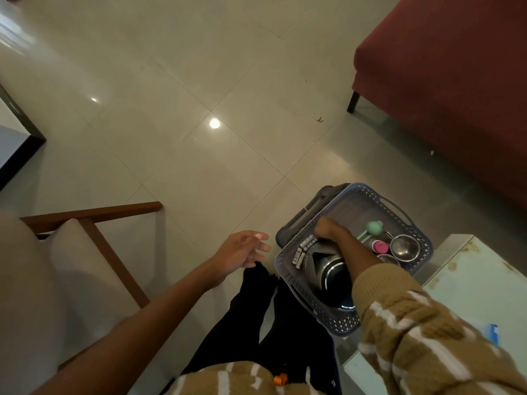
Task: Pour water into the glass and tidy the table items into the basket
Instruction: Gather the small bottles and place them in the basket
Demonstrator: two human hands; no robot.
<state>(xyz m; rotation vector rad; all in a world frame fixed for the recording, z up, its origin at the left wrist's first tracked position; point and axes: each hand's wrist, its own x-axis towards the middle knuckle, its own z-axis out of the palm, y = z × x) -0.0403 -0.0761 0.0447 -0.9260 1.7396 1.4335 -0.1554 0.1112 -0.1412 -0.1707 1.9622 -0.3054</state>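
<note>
Grey perforated basket (342,323) holds steel jug (328,269); right hand (330,230) curls inside, grip unclear; left hand (242,249) spread, empty.

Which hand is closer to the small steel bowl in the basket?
Right. The right hand is inside the grey plastic basket, left of the small round steel bowl; the left hand is outside it, farther left.

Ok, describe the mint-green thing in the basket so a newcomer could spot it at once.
Start at the pale table, lower right; the grey lattice basket stands at its left edge. Inside, just right of the right hand, lies a round mint-green knob on a pale stem. It is the only green thing, beside a pink cap and shiny steel bowls.
</note>
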